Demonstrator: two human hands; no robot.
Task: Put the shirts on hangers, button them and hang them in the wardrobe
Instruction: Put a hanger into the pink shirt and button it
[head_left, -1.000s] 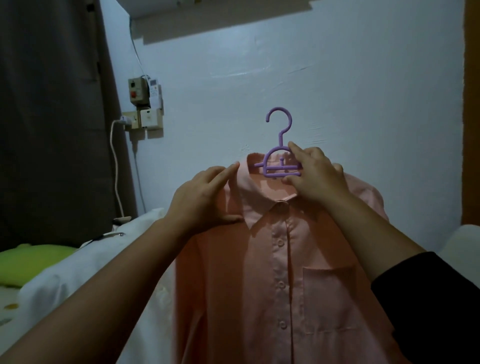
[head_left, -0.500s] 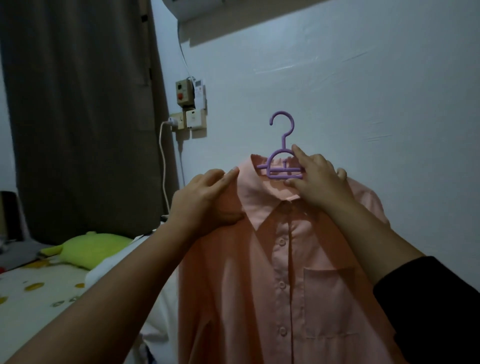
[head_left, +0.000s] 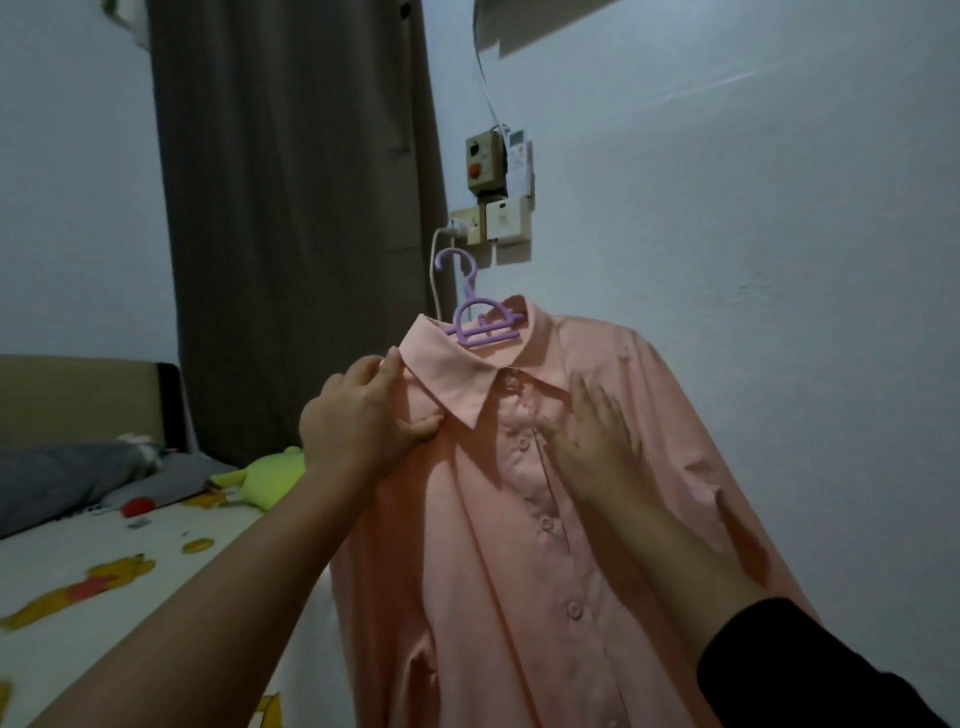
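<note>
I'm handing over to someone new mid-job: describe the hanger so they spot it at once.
Start at the pale wall with the switch boxes, then drop to the pink shirt held up in front of it. The hanger pokes out of the shirt's collar: small, purple plastic, hook on top, the only purple thing here.

- We see only the hook and neck bars of the purple hanger (head_left: 478, 322); the peach shirt (head_left: 545, 545) hides its arms.
- The shirt's hem runs off the bottom edge.
- Our right hand (head_left: 597, 441) is motion-blurred.
- Shirt fabric covers our left hand's (head_left: 358, 431) fingertips.
</note>
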